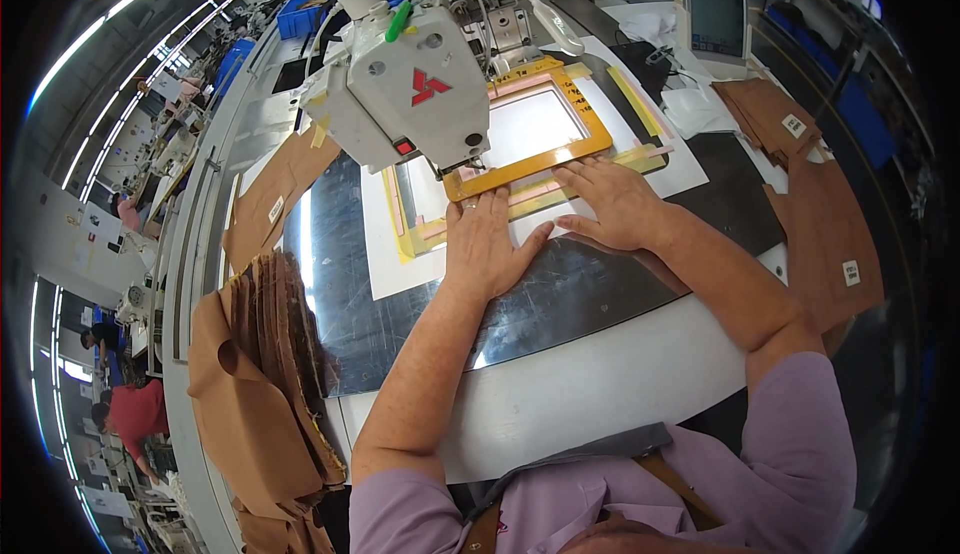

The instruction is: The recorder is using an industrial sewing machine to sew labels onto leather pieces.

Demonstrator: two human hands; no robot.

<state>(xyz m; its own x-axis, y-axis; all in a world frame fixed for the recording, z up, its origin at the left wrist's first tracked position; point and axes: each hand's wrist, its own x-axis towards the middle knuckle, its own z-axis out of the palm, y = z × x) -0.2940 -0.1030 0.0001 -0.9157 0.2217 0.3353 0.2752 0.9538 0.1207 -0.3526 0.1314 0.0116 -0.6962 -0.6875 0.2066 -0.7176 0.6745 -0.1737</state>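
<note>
My left hand (488, 244) lies flat with fingers apart, its fingertips against the near side of an orange rectangular clamp frame (530, 163) under the white sewing machine head (395, 94). My right hand (610, 204) also lies open, fingertips along the frame's near edge, its thumb close to my left thumb. Beneath both hands is a template edged with yellow and pink tape (408, 239) on a white sheet (400, 274), which rests on a shiny dark metal plate (380, 354). The needle area is partly hidden behind the machine head.
Folded brown pieces (260, 384) hang in a stack at the left; more brown pieces (820, 234) lie at the right. A monitor (714, 16) stands at the back right, a blue bin (300, 16) at the back left. Co-workers (135, 414) work at machines far left.
</note>
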